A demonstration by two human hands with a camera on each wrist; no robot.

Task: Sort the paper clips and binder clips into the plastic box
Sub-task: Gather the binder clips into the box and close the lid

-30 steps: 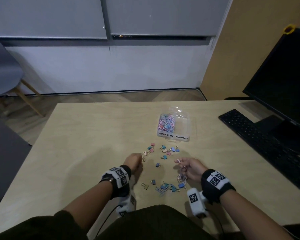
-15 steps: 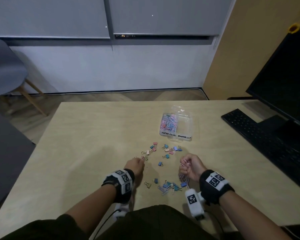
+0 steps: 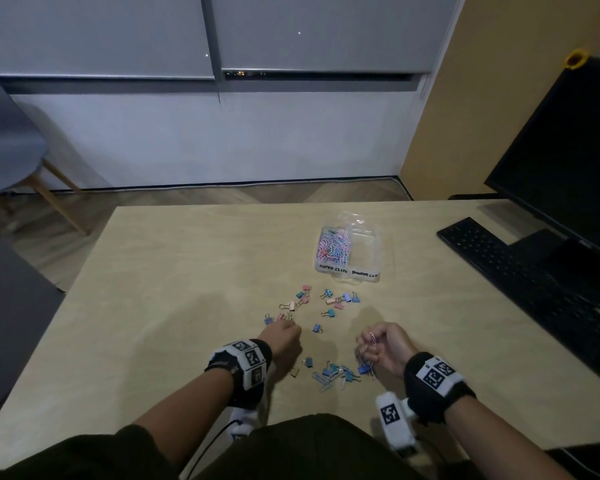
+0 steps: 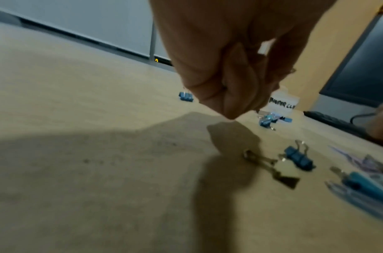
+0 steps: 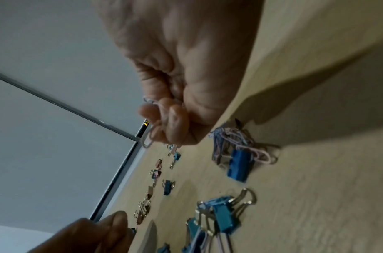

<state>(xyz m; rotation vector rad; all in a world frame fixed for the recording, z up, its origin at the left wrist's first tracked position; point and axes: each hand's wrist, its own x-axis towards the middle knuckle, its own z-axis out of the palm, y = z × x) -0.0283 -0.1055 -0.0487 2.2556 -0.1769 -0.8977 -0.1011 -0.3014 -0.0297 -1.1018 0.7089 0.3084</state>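
Note:
The clear plastic box [image 3: 364, 252] stands open mid-table; its left compartment is packed with pastel paper clips [image 3: 332, 247], and the right one looks bare. Coloured binder clips [image 3: 329, 303] lie scattered in front of it. A nearer heap of binder and paper clips [image 3: 333, 374] lies between my hands. My right hand [image 3: 378, 344] pinches a few pink and lilac paper clips [image 5: 149, 137] above a small paper clip pile [image 5: 240, 142]. My left hand [image 3: 284, 339] is curled just above the table; a pale clip piece [image 4: 264, 48] shows between its fingers [image 4: 229, 77]. A gold binder clip [image 4: 272, 171] and a blue one [image 4: 297, 158] lie below it.
A black keyboard [image 3: 520, 271] and a monitor [image 3: 568, 161] fill the table's right side. A grey chair [image 3: 7, 150] stands off the far left corner. Bare wood [image 3: 170, 289] stretches to the left of the clips.
My left hand has drawn back a little toward me from the far clips, fingers still curled. The right hand has hardly moved and still holds the paper clips.

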